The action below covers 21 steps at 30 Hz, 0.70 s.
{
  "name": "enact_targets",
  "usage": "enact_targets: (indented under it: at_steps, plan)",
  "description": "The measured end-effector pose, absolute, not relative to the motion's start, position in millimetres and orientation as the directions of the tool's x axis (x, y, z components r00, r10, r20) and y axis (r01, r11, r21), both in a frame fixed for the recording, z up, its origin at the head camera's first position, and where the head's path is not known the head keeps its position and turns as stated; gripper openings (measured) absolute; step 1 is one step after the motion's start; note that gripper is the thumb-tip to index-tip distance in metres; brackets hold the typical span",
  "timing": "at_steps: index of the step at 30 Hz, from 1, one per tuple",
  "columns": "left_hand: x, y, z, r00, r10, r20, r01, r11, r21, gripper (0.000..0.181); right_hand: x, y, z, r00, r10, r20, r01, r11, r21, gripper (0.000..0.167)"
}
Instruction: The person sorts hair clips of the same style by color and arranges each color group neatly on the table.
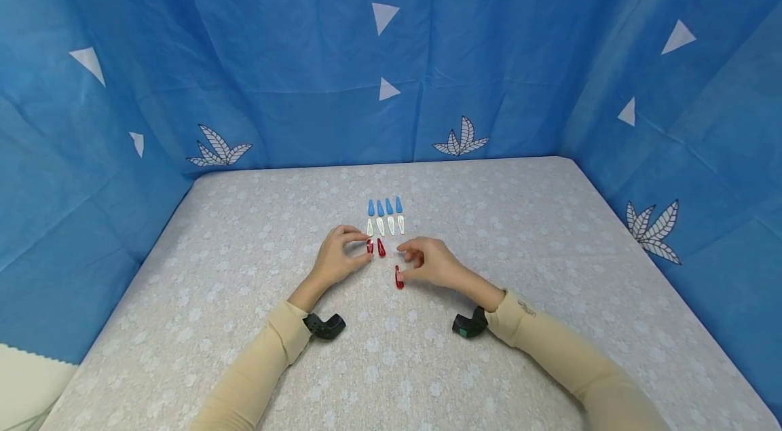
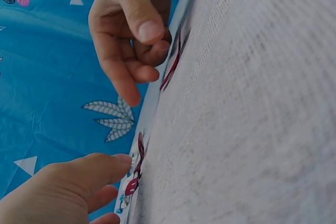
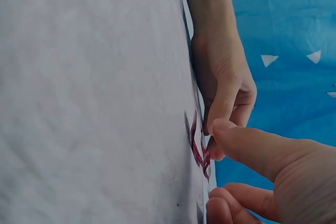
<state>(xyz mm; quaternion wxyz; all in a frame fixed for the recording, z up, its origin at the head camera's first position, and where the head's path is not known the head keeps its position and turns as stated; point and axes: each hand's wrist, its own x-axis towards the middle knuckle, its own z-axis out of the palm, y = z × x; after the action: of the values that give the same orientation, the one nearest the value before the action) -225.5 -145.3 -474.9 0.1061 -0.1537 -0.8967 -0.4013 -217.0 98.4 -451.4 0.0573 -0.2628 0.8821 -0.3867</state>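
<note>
Snap hair clips lie in rows on the table. At the front row's left end, a red hair clip (image 1: pixel 369 247) sits between the thumb and fingertip of my left hand (image 1: pixel 338 259), which pinches it at its ends. A second red hair clip (image 1: pixel 381 248) lies just right of it. Nearer to me is another red hair clip (image 1: pixel 399 277), by the thumb of my right hand (image 1: pixel 432 263). In the left wrist view, that right hand (image 2: pixel 128 38) hovers beside the red clip (image 2: pixel 171 66) with fingers loosely bent and apart from the thumb.
Behind the red clips stand a row of white hair clips (image 1: pixel 391 225) and a row of blue hair clips (image 1: pixel 389 206). A pale patterned cloth covers the table (image 1: pixel 256 227). Blue curtains (image 1: pixel 293 64) enclose its back and sides. Both wrists wear black devices (image 1: pixel 326 327).
</note>
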Motion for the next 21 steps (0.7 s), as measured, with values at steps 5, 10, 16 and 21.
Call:
enact_targets:
  at_steps: [5,10,16,21]
  plan:
    - [-225,-146,-476,-0.926,0.210,0.314,0.373,0.631,0.680,0.034,-210,101,-452,-0.831,-0.545,0.116,-0.455,0.544,-0.705,0.055]
    - [-225,-147,-477,-0.924,0.224,0.311,0.381,0.626,0.681,0.033,-207,102,-455,-0.828,-0.550,0.112,-0.458,0.547,-0.701,0.056]
    - [-226,-147,-479,-0.921,0.232,0.313,0.388,0.637,0.667,0.033,-206,101,-457,-0.817,-0.565,0.118,-0.490,0.572,-0.658,0.055]
    - [-227,-146,-479,-0.921,0.235,0.310,0.386,0.647,0.658,0.032,-205,102,-457,-0.810,-0.574,0.121,-0.506,0.579,-0.639,0.056]
